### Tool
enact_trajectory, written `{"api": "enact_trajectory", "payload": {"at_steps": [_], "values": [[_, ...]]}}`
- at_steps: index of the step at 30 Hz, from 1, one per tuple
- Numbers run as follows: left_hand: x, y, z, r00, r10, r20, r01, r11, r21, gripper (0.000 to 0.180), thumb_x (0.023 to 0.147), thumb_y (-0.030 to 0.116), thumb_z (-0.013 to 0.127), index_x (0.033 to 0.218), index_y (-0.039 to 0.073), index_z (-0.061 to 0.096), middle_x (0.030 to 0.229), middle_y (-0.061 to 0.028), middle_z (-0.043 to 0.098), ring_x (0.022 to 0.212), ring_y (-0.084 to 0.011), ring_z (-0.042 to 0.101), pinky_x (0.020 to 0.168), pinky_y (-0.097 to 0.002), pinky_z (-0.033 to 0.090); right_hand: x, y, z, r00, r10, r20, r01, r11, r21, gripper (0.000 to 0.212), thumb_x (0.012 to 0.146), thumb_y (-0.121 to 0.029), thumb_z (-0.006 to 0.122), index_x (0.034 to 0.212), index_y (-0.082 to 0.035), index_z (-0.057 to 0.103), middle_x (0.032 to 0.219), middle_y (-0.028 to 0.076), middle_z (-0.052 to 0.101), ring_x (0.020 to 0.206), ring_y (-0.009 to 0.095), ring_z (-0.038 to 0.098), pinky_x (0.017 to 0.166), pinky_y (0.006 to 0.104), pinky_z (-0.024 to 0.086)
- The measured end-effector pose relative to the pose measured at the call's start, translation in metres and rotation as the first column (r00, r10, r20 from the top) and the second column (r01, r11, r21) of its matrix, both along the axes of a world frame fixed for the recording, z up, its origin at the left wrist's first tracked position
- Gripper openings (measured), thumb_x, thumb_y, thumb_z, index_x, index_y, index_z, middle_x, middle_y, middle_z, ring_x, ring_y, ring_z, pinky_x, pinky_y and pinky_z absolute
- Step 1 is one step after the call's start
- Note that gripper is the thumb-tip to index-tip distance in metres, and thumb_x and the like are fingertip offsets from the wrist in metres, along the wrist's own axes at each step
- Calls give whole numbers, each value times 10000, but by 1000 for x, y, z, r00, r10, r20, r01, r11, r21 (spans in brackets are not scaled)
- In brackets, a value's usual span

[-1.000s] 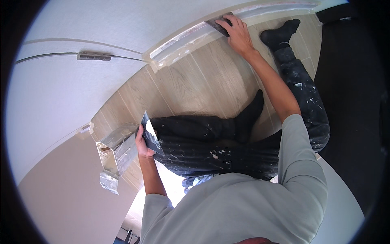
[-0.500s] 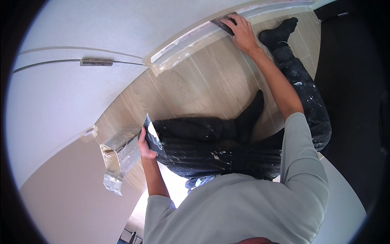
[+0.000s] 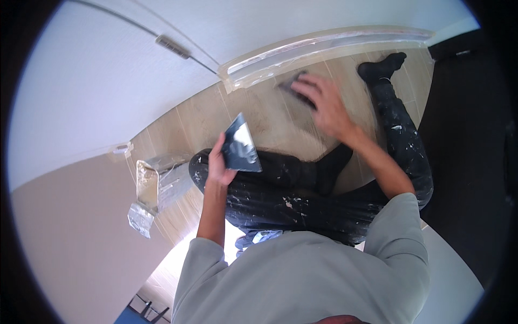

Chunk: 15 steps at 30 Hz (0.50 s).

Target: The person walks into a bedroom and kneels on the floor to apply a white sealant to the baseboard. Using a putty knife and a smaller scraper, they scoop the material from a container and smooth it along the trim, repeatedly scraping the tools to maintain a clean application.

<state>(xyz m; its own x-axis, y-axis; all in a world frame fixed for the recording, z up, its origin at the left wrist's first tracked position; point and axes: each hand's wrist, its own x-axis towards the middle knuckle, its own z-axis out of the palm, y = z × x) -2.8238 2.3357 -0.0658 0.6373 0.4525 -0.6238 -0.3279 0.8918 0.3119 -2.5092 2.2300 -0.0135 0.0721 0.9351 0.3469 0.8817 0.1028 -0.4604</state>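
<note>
My left hand (image 3: pixel 218 163) is closed on the edge of a flat dark plate (image 3: pixel 235 153) with a patch of white paste on its face, held tilted over my bent knee. Farther right, my right hand (image 3: pixel 328 108) grips a thin dark flat scraper (image 3: pixel 295 90), smeared by motion. That scraper is above the wood-look floor, apart from the wall. Beyond it runs a long pale strip (image 3: pixel 329 44) along the wall's foot, edged with masking tape and streaked with white.
An opened silvery bag (image 3: pixel 174 186) lies on the floor (image 3: pixel 253 119) left of my knee. My paint-spotted legs stretch across the middle. A dark panel (image 3: pixel 464 140) rises at the right. A slim handle-like bar (image 3: pixel 172 47) crosses the white surface at upper left.
My right hand has drawn the scraper off the wall strip, back toward me. My left hand has raised the plate farther forward and to the right, turning its pasted face more into view.
</note>
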Motion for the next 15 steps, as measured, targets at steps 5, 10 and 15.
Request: {"api": "enact_trajectory", "payload": {"at_steps": [5,10,15], "values": [[48,-14,37,987,-48,151,55,997,-48,428,995,401,551,1199,29,598,1084,-105,692,965,-229,691,884,-402,554,-74,-21,35,918,395,18,-395,912,107,685,686,-23,647,1345,-195,572,1344,102,515,1220,321,503,991,461,417],[28,-13,41,988,-39,150,36,999,21,394,989,378,573,1172,31,612,1035,-94,706,906,-216,700,817,-374,573,-55,-14,33,928,355,109,-358,934,7,647,710,-10,628,1319,-223,603,1278,80,556,1214,302,491,998,446,405],[-26,14,37,988,150,40,-151,987,50,351,989,349,580,1140,36,629,989,-96,718,856,-209,707,805,-365,576,3,8,0,854,411,317,-273,875,-400,700,740,36,558,1406,-175,515,1344,87,522,1232,300,473,1020,418,378]]}}
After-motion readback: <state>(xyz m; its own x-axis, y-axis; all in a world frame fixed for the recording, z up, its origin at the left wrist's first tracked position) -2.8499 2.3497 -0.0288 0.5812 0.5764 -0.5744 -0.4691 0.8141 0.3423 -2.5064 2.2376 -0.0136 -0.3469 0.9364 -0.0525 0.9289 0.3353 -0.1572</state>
